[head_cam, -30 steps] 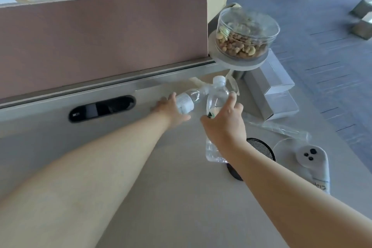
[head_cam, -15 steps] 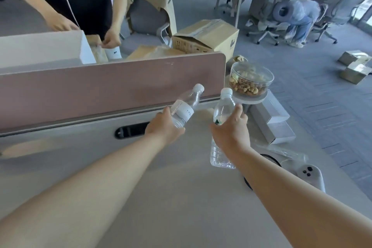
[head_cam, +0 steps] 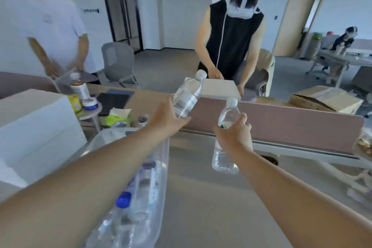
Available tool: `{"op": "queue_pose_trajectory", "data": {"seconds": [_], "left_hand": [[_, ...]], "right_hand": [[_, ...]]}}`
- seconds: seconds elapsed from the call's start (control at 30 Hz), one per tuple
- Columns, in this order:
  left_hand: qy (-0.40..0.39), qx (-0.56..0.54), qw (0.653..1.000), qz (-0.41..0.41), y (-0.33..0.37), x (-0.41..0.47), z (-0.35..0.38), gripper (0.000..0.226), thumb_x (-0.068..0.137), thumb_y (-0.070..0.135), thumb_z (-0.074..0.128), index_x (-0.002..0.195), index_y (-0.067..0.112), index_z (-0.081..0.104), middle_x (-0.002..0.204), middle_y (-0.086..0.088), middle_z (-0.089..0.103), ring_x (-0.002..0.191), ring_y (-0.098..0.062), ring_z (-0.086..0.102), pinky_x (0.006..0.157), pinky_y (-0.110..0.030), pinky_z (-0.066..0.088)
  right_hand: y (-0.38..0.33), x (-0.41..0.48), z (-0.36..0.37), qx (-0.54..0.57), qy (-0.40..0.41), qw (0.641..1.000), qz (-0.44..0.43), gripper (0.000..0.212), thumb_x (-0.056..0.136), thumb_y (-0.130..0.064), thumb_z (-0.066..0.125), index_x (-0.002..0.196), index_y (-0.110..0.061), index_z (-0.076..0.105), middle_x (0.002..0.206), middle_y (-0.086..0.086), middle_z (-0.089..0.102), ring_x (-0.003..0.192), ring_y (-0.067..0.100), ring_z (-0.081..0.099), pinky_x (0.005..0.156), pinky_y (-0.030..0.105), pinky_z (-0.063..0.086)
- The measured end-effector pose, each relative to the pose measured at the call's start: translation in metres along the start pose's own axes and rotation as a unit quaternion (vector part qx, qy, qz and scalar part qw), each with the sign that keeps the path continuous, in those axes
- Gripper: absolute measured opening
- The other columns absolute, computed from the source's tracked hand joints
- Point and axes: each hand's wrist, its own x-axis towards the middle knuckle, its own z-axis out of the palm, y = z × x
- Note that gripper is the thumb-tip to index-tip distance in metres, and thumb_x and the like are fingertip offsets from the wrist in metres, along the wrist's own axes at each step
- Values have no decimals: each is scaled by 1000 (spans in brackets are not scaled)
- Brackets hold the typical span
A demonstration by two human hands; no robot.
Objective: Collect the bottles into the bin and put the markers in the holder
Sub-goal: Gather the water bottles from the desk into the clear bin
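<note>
View has swung left since half a second ago: the clear bin [head_cam: 163, 167] now shows at 7 o'clock on the worktop [head_cam: 211, 217], a blue-capped bottle [head_cam: 123, 200] and others already lying in it. We see the left hand [head_cam: 166, 120], fingers curled round a tilted bottle [head_cam: 187, 96], cap toward 1 o'clock, near the bin's far corner. At 3 o'clock of it the right hand [head_cam: 234, 137] grips an upright bottle [head_cam: 223, 157], clear of the worktop, well apart from the bin. Both bottles were lower, beside the nut jar [head_cam: 365, 144], now at the 3 o'clock edge; we judge drop-off comes next. No markers or holder spotted.
</note>
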Motion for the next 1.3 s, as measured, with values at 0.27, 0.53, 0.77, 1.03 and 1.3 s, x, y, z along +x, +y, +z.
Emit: {"op": "queue_pose_trajectory", "data": {"seconds": [0.27,0.53,0.77,1.03,1.3], "left_hand": [[57,31,988,-142,-130,-52,-120,69,85,53,61,137,15,39,132,-4,56,115,-27,56,78,-30,36],[-127,91,936,-316,-189,-96,-85,54,85,51,50,116,8,60,106,-4,65,98,-19,61,81,-26,47],[-17,80,944,-319,-197,-93,-85,71,84,63,48,127,6,52,119,-13,61,108,-29,60,88,-36,51],[2,77,959,-274,-200,-81,-92,61,88,46,53,136,10,46,129,-14,53,113,-32,56,85,-36,48],[-3,53,983,-174,-141,-42,-75,48,89,40,52,123,6,56,116,-13,62,93,-26,60,68,-34,45]], "right_hand": [[-85,-83,114,-15,-104,989,-100,78,84,-29,58,148,-18,15,138,14,37,97,32,60,75,41,55],[-104,-88,161,-38,-138,983,-116,77,82,-31,61,145,-14,21,136,12,39,104,32,58,83,43,53],[-84,-89,206,-135,-178,972,-71,80,82,-49,58,143,-5,31,143,15,31,131,33,38,107,41,34],[-62,-88,233,-218,-181,958,-54,93,85,-61,42,154,-12,4,159,10,17,147,28,10,115,45,15],[-44,-75,179,-90,-132,985,-66,72,88,-53,45,146,-15,29,144,15,41,134,33,36,113,48,26]]}}
